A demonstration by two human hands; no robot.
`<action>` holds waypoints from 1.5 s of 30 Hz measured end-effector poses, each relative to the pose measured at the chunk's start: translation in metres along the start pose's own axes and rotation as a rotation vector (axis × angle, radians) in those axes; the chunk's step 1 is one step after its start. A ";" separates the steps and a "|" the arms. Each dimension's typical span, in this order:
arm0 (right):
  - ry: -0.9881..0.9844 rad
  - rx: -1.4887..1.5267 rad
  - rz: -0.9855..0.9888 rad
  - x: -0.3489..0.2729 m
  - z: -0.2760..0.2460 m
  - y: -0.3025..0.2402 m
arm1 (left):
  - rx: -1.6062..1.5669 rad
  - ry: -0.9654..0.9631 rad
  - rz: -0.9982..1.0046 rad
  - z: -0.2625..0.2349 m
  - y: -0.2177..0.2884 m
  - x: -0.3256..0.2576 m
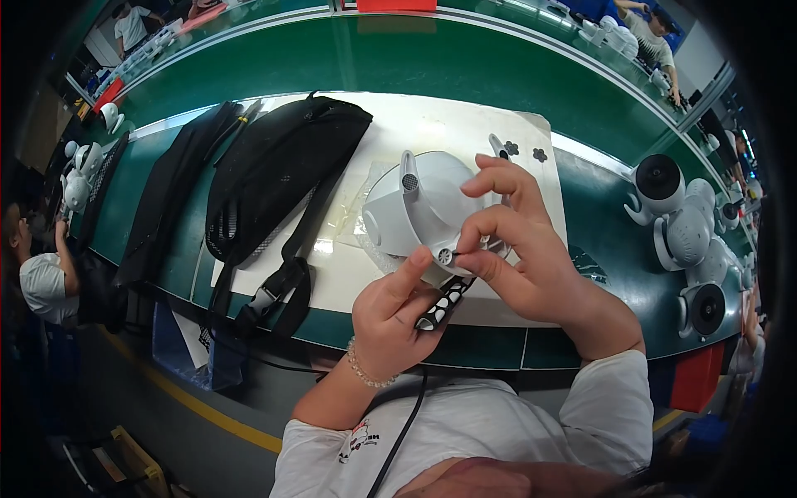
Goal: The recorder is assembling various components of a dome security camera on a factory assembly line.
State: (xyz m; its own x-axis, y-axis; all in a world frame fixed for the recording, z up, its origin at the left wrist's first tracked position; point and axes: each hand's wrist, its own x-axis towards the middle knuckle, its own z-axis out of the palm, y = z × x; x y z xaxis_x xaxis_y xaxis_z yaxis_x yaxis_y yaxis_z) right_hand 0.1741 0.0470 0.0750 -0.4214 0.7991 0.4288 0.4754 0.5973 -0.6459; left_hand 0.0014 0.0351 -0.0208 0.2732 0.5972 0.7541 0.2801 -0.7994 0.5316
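A white plastic housing [390,207] with upright arms, one ending in a round perforated disc [410,182], lies in front of me on bubble wrap [350,222]. My left hand [392,311] is closed around a black strip with white rounded spots [445,304], its thumb against the housing's near edge. Thumb and forefinger of my right hand [523,261] are pinched beside a small round vent [446,256] on the housing. Something tiny and dark shows at those fingertips, too small to name. Two dark flower-shaped pieces [540,154] lie farther back on the white board [481,124].
Left of the housing is a black bag [278,166] with a strap and buckle [264,299]. Several white devices with round black faces [659,178] stand at the right on the green table [610,224]. Other people work at the far left and across the bench.
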 end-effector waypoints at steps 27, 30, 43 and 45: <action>-0.001 -0.122 -0.060 -0.007 0.005 0.008 | -0.010 0.109 -0.059 0.006 0.005 0.006; 0.006 -0.237 -0.184 -0.014 0.006 0.013 | -0.016 0.107 -0.071 0.006 0.005 0.005; 0.120 -0.208 -0.381 -0.025 0.013 0.009 | -0.042 0.090 -0.170 -0.003 0.019 0.010; 0.125 -0.214 -0.376 -0.024 0.016 0.005 | 0.090 0.077 -0.079 -0.004 0.020 0.012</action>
State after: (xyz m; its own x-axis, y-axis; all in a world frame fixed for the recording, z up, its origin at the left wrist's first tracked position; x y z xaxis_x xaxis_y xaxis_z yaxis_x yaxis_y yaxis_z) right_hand 0.1744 0.0296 0.0508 -0.5050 0.5177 0.6906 0.4615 0.8381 -0.2909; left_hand 0.0065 0.0263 0.0005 0.1761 0.6487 0.7404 0.3808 -0.7385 0.5565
